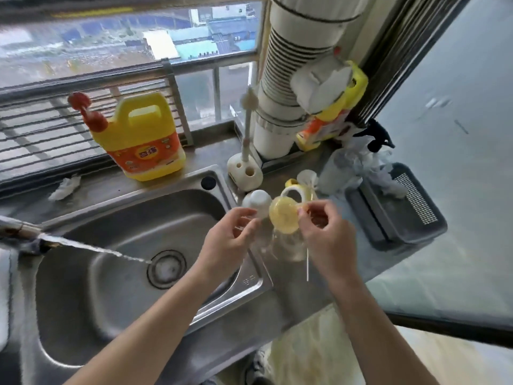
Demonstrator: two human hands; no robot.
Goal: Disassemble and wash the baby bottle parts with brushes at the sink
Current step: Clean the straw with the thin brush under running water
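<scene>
Over the counter, just right of the steel sink, both hands work a baby bottle. The left hand has its grip curled on the side of the clear bottle, though motion blur softens the fingers. The right hand pinches the yellow collar, which is tilted at the bottle's mouth. A thin white straw hangs below this hand. A white cap stands just behind the left fingers, and a yellow handle ring lies behind the collar. Water streams into the basin toward the drain. Behind the sink stand a yellow detergent jug and a bottle brush upright in its holder. A grey basket sits at right.
</scene>
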